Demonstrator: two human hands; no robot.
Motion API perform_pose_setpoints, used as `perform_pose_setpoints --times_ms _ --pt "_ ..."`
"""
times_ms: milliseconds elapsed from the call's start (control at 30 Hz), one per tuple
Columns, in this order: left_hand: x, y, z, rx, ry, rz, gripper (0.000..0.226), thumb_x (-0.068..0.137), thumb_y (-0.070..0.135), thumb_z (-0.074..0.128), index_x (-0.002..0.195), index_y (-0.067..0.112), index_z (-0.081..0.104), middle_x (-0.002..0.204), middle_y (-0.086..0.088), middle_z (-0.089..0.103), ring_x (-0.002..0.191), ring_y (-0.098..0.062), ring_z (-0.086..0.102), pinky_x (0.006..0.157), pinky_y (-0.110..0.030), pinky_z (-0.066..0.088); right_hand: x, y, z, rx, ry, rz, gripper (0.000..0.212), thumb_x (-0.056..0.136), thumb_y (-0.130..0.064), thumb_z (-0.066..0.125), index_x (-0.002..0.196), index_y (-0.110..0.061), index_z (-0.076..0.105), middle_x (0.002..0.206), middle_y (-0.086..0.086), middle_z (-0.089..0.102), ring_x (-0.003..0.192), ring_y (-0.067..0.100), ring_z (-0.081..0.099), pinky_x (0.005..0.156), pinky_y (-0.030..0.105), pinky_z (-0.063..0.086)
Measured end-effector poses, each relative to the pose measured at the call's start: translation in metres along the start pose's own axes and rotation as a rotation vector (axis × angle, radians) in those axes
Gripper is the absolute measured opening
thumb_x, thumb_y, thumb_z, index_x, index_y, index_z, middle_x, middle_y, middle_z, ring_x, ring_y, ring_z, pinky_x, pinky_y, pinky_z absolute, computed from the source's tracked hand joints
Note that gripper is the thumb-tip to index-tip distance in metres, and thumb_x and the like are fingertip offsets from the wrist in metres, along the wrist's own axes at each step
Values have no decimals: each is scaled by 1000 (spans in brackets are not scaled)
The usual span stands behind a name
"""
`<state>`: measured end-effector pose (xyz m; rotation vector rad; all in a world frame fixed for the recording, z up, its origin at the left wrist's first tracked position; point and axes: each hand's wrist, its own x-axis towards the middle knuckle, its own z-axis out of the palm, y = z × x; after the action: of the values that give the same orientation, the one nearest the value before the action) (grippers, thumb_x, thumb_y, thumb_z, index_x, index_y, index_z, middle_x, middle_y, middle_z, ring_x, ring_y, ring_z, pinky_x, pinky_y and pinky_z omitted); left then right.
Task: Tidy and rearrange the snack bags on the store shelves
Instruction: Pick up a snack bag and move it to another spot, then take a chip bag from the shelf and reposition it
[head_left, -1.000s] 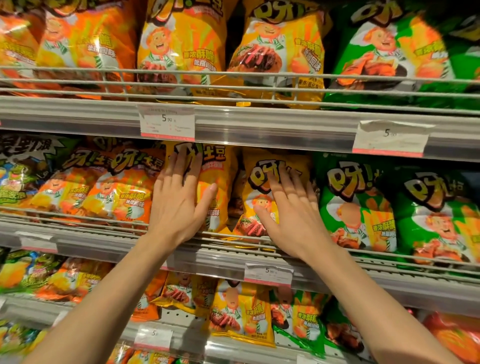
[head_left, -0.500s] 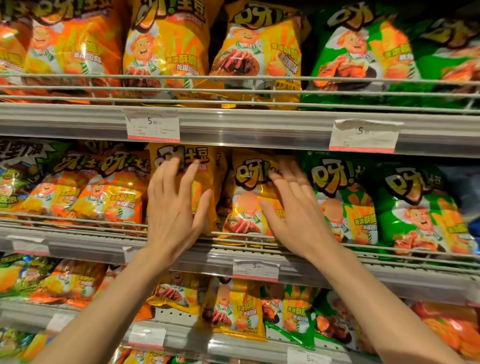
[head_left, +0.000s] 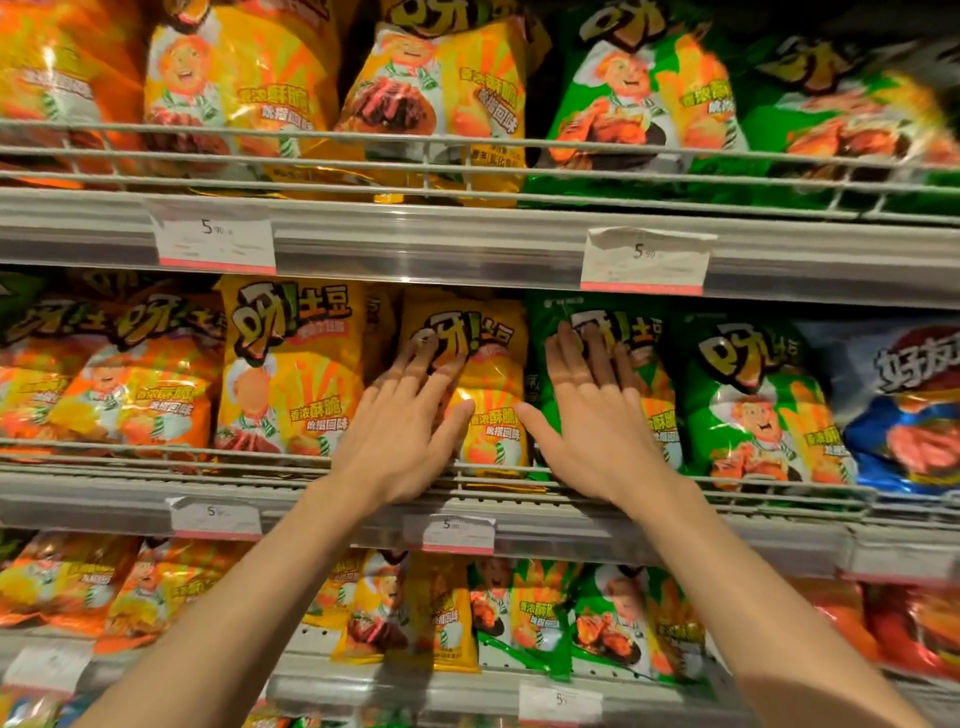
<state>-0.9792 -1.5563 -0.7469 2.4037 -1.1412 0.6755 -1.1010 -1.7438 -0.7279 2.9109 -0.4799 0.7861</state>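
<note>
Both hands were held flat against snack bags on the middle shelf (head_left: 519, 512), with fingers straight and spread and nothing gripped. The left hand (head_left: 400, 431) was laid on the yellow bag (head_left: 488, 415) standing near the middle of that shelf, its fingertips (head_left: 418, 345) reaching up onto the printed lettering and its thumb pointed toward the right. The right hand (head_left: 597, 421) was pressed against the green bag (head_left: 660, 395) just beside it on the right, fingers covering the upper left part of the pack and the thumb stretched toward the yellow bag's lower edge. Both bags were stood upright behind the wire rail (head_left: 156, 457) along the shelf's front edge. A second yellow bag (head_left: 291, 374) was seen just left of the left hand, with orange bags (head_left: 130, 384) toward the shelf's left end. Another green bag (head_left: 753, 405) and a blue bag (head_left: 904, 410) were ranged toward the right end. White price tags (head_left: 457, 532) were fixed along the front edges of the shelves. More yellow, orange and green bags were kept on the upper shelf (head_left: 467, 244) and on the lower shelf (head_left: 415, 691).
</note>
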Motion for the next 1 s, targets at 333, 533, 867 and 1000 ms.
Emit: perform_pose_setpoints --times_ms 333,533,867,1000 --pt "-11 14 -11 -487 290 -152 33 102 42 55 128 23 62 123 8 62 121 -12 52 101 -31 42 -35 8 -17 641 244 28 43 96 -44 65 134 -26 59 110 -15 52 114 6 45 100 21 38" --pt "-25 29 -14 -834 376 -272 18 99 43 61 112 32 64 112 8 69 110 -11 64 91 -29 51 -56 14 -28 1049 253 270 11 94 -37 70 102 -31 68 102 -14 67 93 1 65 76 14 52" --pt "-15 45 -65 -1010 224 -620 12 99 16 64 103 27 65 93 18 71 87 -1 66 77 -17 50 -63 27 -53 1227 -73 690 11 96 -11 67 89 -18 73 82 -3 76 78 12 71 77 26 54" --pt "-15 60 -105 -1037 51 -738 11 100 16 64 105 26 66 101 15 72 97 -2 66 87 -23 50 -66 20 -84 1353 -138 916 8 96 -8 66 98 -10 73 81 -2 78 76 10 72 69 20 56"
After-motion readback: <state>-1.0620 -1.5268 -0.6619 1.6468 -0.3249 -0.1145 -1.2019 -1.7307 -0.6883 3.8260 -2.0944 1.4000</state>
